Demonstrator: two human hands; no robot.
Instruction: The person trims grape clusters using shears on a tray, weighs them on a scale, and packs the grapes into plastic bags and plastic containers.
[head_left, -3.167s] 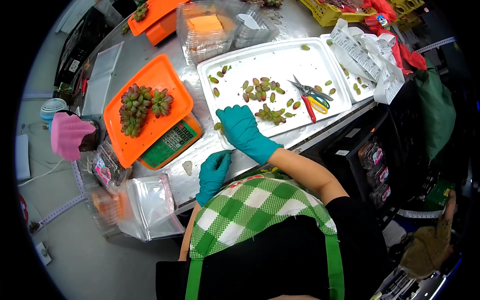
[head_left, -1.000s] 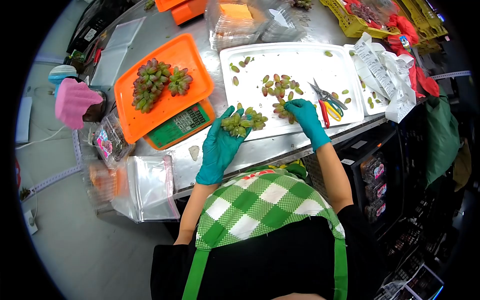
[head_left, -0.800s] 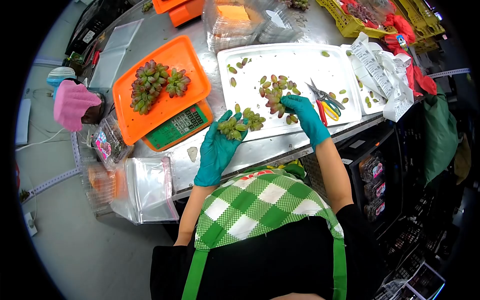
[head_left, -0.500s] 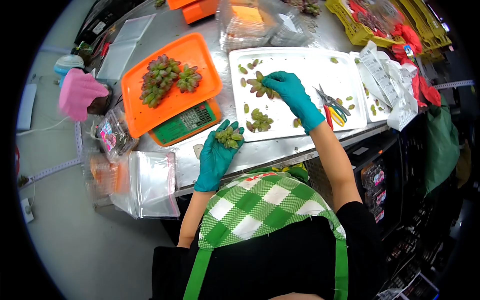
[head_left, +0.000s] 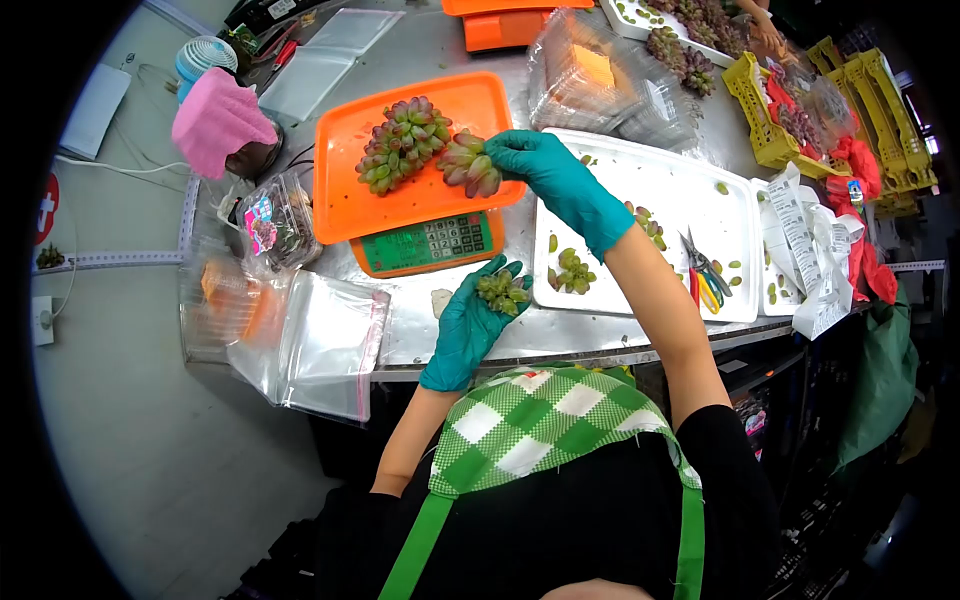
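Note:
On my open left palm, gloved in teal, rests a small green succulent rosette, with the fingers curving loosely around it. My right hand, in a matching glove, pinches the right edge of a reddish-green succulent over the orange tray. A larger cluster of succulents lies to its left in that tray. Beneath the tray is a scale with a green keypad panel. Right of the scale, a white tray holds another green succulent, loose leaves and scissors.
Clear plastic boxes are stacked behind the trays. Plastic bags overhang the front-left table edge near a packed box. Crumpled printed paper and a yellow crate stand right. Another person's hand shows at the back.
My right hand has moved left from the white tray to over the orange tray. My left hand still carries the small rosette. The whole view has shifted.

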